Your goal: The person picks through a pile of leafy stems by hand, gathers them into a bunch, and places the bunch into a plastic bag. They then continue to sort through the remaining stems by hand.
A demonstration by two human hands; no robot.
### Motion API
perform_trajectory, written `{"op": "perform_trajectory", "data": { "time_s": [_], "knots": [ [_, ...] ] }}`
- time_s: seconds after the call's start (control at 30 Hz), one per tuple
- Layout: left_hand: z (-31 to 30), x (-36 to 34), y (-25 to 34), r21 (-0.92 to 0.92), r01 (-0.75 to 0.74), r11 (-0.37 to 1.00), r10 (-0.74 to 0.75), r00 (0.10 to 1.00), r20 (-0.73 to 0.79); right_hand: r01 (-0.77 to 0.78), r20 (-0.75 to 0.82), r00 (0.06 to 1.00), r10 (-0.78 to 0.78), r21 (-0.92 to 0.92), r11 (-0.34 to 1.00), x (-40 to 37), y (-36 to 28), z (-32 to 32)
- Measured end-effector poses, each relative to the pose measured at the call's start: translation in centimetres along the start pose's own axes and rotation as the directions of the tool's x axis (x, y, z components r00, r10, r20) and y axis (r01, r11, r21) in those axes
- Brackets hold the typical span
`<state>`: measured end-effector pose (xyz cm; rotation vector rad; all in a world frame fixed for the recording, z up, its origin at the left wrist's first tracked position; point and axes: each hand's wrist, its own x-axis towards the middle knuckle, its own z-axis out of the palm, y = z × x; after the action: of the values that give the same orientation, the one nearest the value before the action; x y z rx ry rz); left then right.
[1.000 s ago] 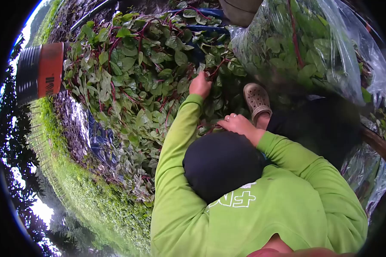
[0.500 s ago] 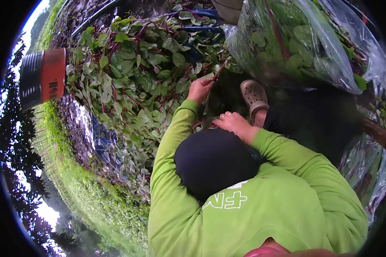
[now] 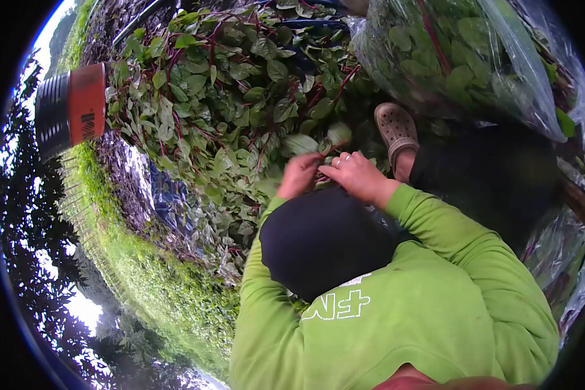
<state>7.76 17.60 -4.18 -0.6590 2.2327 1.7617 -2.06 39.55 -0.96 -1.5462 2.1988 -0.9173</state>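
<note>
A large heap of green leaves on reddish stems [image 3: 195, 84] lies in front of me. Just beyond my black-covered knee [image 3: 325, 240], my two hands are close together. My left hand [image 3: 300, 174], slightly blurred, has its fingers closed on a leafy stem. Its leaves [image 3: 315, 140] stick up beyond the fingers and are smeared by motion. My right hand [image 3: 356, 175], with a ring on one finger, is bent round the lower ends of reddish stems, which its fingers partly hide.
A clear plastic bag of leafy stems [image 3: 448, 58] stands at upper right. My foot in a brown clog [image 3: 396, 130] is beside the heap. An orange and black drum [image 3: 71, 110] is at left. More plastic [image 3: 552, 253] lies at right.
My left hand has come back towards me from farther over the heap and is now beside my right hand. My right hand has moved slightly forward. The view has shifted a little.
</note>
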Motion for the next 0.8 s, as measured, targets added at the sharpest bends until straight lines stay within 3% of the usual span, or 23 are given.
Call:
{"op": "perform_trajectory", "data": {
  "time_s": [0.03, 0.07, 0.13, 0.2, 0.27, 0.33, 0.37, 0.4, 0.43, 0.47, 0.5, 0.6, 0.67, 0.7, 0.73, 0.77, 0.8],
  "knots": [
    [1.2, -0.7, -0.5, -0.343, 0.209, 0.916, -0.175, 0.976, 0.129, -0.013, -0.023, 1.000, 0.014, 0.018, 1.000, -0.1, 0.0, 0.2],
    [1.2, -1.0, -0.8, -0.142, 0.001, 0.990, 0.017, 0.992, 0.126, -0.027, -0.045, 0.999, 0.029, 0.030, 0.999, -0.2, 0.4, 0.3],
    [1.6, -2.0, -0.4, 0.236, -0.408, 0.882, 0.357, 0.906, 0.229, -0.124, 0.057, 0.991, 0.122, 0.025, 0.992, -0.3, 0.4, -0.1],
    [1.7, -2.3, 0.8, 0.260, -0.510, 0.820, 0.458, 0.857, 0.237, -0.204, 0.156, 0.968, 0.199, 0.019, 0.979, -0.1, -0.1, -0.6],
    [1.5, -0.5, -0.6, 0.181, -0.580, 0.794, 0.515, 0.801, 0.306, -0.152, 0.006, 0.988, 0.152, -0.037, 0.988, -0.2, 0.3, 0.1],
    [0.0, 3.8, -3.8, 0.522, -0.461, 0.717, 0.147, 0.833, 0.533, -0.200, 0.073, 0.976, 0.204, -0.055, 0.978, 0.3, 0.9, -0.1],
    [-0.6, 5.7, -4.6, 0.672, -0.417, 0.612, -0.073, 0.816, 0.574, -0.277, 0.215, 0.936, 0.280, -0.044, 0.960, 1.0, 0.9, -0.6],
    [-0.1, 7.2, -2.0, 0.687, -0.179, 0.704, -0.022, 0.962, 0.273, -0.353, 0.355, 0.869, 0.345, -0.045, 0.935, 1.3, 0.8, -0.7],
    [0.6, 8.8, 2.0, 0.612, 0.050, 0.790, -0.016, 0.998, -0.061, -0.331, 0.312, 0.889, 0.334, -0.063, 0.941, 1.0, 0.8, -0.4],
    [0.9, 10.8, 4.3, 0.705, -0.218, 0.674, 0.402, 0.910, -0.103, -0.310, 0.266, 0.909, 0.322, -0.087, 0.947, 0.7, 0.9, -0.3],
    [1.3, 12.8, 5.5, 0.793, -0.409, 0.452, 0.752, 0.653, -0.092, -0.288, 0.217, 0.926, 0.308, -0.118, 0.950, 0.4, 1.0, -0.3],
    [2.5, 17.2, 4.2, 0.809, -0.358, 0.466, 0.638, 0.770, -0.027, -0.221, 0.174, 0.952, 0.250, -0.169, 0.960, 0.4, 1.0, 0.2],
    [1.2, 18.9, 3.5, 0.431, -0.256, 0.865, 0.348, 0.926, -0.148, -0.210, 0.212, 0.949, 0.234, -0.131, 0.969, 0.6, 1.6, 1.1],
    [0.2, 19.0, 3.3, 0.194, -0.145, 0.970, 0.174, 0.974, -0.143, -0.205, 0.230, 0.947, 0.224, -0.106, 0.973, 0.7, 1.7, 1.3],
    [-1.3, 17.9, 4.9, 0.043, -0.001, 0.999, 0.004, 0.997, -0.071, -0.156, 0.146, 0.974, 0.173, -0.124, 0.980, 0.9, 1.5, 0.7],
    [-2.8, 16.4, 6.4, -0.065, -0.001, 0.998, 0.002, 1.000, 0.016, -0.103, 0.060, 0.992, 0.113, -0.145, 0.984, 1.0, 1.4, 0.0],
    [-4.0, 15.0, 7.7, -0.041, 0.035, 0.999, -0.033, 0.999, 0.035, -0.049, -0.022, 0.999, 0.046, -0.165, 0.985, 1.1, 1.1, -0.4]
  ]
}}
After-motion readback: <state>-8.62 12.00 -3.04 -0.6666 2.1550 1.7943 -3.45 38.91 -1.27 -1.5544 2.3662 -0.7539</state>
